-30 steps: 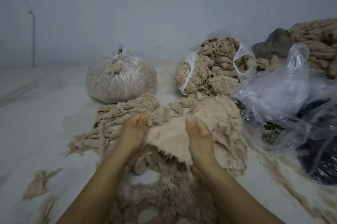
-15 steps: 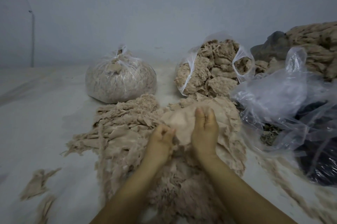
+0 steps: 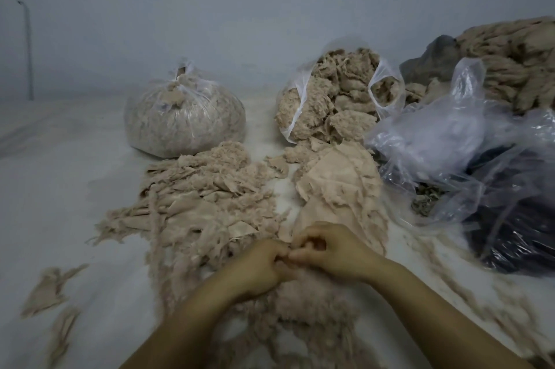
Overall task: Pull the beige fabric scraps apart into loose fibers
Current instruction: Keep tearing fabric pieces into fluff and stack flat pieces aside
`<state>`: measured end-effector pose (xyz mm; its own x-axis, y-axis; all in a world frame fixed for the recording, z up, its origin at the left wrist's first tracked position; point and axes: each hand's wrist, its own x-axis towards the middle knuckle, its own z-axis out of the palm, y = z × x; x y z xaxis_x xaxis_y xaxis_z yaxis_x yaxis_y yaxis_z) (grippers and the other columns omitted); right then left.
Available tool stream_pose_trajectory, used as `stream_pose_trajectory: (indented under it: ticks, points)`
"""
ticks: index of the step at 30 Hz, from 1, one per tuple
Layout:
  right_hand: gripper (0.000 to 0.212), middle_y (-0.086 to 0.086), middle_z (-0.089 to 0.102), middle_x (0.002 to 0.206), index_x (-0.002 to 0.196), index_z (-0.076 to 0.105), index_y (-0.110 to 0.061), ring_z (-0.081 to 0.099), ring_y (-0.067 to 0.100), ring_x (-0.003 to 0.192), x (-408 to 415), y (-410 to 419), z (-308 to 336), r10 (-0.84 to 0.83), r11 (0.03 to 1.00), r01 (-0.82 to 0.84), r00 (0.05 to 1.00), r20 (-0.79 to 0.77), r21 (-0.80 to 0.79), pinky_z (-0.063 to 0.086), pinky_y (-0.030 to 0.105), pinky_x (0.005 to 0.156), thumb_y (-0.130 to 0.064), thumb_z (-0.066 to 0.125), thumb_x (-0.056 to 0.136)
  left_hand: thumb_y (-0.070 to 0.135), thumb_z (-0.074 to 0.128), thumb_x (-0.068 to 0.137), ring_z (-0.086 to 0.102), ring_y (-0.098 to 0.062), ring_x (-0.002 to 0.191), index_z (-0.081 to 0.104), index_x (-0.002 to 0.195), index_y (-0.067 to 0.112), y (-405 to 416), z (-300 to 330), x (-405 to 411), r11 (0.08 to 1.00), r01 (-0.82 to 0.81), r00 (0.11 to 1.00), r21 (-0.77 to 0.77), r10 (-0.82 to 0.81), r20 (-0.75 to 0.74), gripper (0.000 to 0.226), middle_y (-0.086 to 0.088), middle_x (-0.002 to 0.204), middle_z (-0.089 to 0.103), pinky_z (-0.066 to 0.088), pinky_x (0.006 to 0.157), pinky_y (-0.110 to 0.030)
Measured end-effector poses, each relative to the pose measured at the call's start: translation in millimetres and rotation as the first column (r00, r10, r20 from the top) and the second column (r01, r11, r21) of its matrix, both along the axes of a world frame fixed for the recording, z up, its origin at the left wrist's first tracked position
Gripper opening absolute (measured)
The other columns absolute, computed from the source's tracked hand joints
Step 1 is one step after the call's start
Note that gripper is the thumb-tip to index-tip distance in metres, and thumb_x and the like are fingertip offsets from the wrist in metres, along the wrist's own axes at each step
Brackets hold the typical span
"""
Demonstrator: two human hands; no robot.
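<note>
A large beige fabric scrap [image 3: 336, 185] lies crumpled on the white surface ahead of my hands. My left hand [image 3: 258, 266] and my right hand [image 3: 330, 248] meet at its near edge, fingers curled and pinching the cloth between them. A pile of torn beige scraps [image 3: 204, 197] spreads to the left. Loose pulled fibers [image 3: 306, 311] are heaped under my wrists.
A tied clear bag of fibers [image 3: 183, 125] stands at the back left. An open bag of beige scraps [image 3: 333, 104] stands behind the cloth. Crumpled clear plastic [image 3: 444, 140] over a dark bag [image 3: 516, 224] fills the right. Small scraps [image 3: 48, 287] lie near left.
My hands came down and toward me, from holding the scrap up and spread to pinching its near edge close together. The cloth now lies on the surface.
</note>
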<state>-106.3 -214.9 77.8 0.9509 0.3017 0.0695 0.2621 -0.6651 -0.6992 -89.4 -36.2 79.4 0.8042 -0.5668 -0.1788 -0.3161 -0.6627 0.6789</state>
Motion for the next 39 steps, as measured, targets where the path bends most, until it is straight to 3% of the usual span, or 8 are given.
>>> stream_pose_trajectory:
  ticks: [6,10,16,20,22,27,34,39]
  points:
    - [0.031,-0.005,0.043,0.066,0.067,0.047,-0.016,0.04,0.004,0.059,-3,3,-1,-0.108,0.978,0.105,0.994,0.006,0.182,0.036,0.027,0.061,-0.029,0.063,0.091,0.002,0.051,0.094,0.049,-0.005,0.054,0.056,0.076,0.014,11,10,5,0.85,-0.322,0.945,-0.417,0.265,-0.192,0.022,0.002,0.065,0.05,0.044,0.053,-0.02]
    - [0.02,0.018,0.062,0.072,0.082,0.06,-0.008,0.055,0.018,0.064,1,21,4,-0.293,0.801,0.283,0.954,-0.067,0.527,0.049,0.043,0.061,-0.026,0.063,0.09,0.028,0.062,0.088,0.065,-0.009,0.091,0.062,0.107,0.017,7,6,1,0.777,-0.339,0.937,-0.531,0.228,-0.264,0.022,0.002,0.099,0.068,0.051,0.078,-0.017]
    - [0.018,0.004,0.064,0.068,0.08,0.063,-0.008,0.059,0.01,0.061,6,35,3,-0.461,0.617,0.339,0.887,-0.023,0.71,0.049,0.027,0.059,-0.022,0.065,0.09,0.029,0.056,0.093,0.067,-0.013,0.06,0.071,0.081,0.012,8,7,-3,0.565,-0.488,0.873,-0.665,0.325,-0.365,0.026,-0.002,0.071,0.072,0.049,0.051,-0.02]
    - [0.014,0.009,0.072,0.082,0.081,0.063,-0.01,0.067,0.021,0.076,6,22,10,-0.557,0.446,0.435,0.819,-0.138,0.782,0.054,0.039,0.074,-0.021,0.065,0.09,0.03,0.05,0.096,0.049,-0.011,0.038,0.056,0.071,-0.001,32,8,4,0.648,-0.534,0.825,-0.543,0.54,-0.167,0.04,0.003,0.044,0.052,0.038,0.041,-0.02]
    - [0.016,0.0,0.069,0.072,0.081,0.06,-0.015,0.063,0.016,0.062,3,21,13,-0.596,0.579,0.458,0.802,-0.033,0.674,0.053,0.028,0.064,-0.027,0.065,0.09,0.042,0.049,0.094,0.061,-0.017,0.054,0.066,0.075,-0.001,34,12,2,0.736,-0.484,0.857,-0.473,0.507,-0.088,0.049,0.003,0.05,0.06,0.052,0.059,-0.029]
    - [0.017,-0.009,0.064,0.061,0.113,0.051,-0.035,0.058,-0.004,0.053,-10,55,8,-0.202,0.892,0.188,0.979,-0.009,0.41,0.042,0.014,0.056,-0.031,0.052,0.096,0.055,0.058,0.08,0.067,-0.019,0.067,0.073,0.084,0.01,15,22,-13,0.706,-0.475,0.861,-0.525,0.249,-0.444,0.048,-0.008,0.073,0.071,0.056,0.063,-0.027]
    - [0.034,-0.017,0.063,0.067,0.122,0.054,-0.026,0.057,-0.004,0.057,-10,47,10,-0.353,0.748,0.325,0.933,-0.069,0.578,0.042,0.017,0.058,-0.037,0.061,0.09,0.009,0.044,0.098,0.069,-0.022,0.069,0.065,0.096,-0.003,27,18,-7,0.4,-0.67,0.739,-0.625,0.286,-0.61,0.024,-0.015,0.082,0.073,0.056,0.06,-0.029]
    - [0.038,0.012,0.071,0.095,0.104,0.066,-0.002,0.068,0.021,0.084,-11,57,9,0.057,0.568,0.343,0.891,-0.451,0.748,0.053,0.03,0.076,-0.032,0.069,0.082,0.012,0.046,0.097,0.068,-0.02,0.064,0.066,0.093,0.002,23,20,-7,0.365,-0.667,0.733,-0.649,0.169,-0.659,0.023,-0.013,0.077,0.072,0.055,0.055,-0.026]
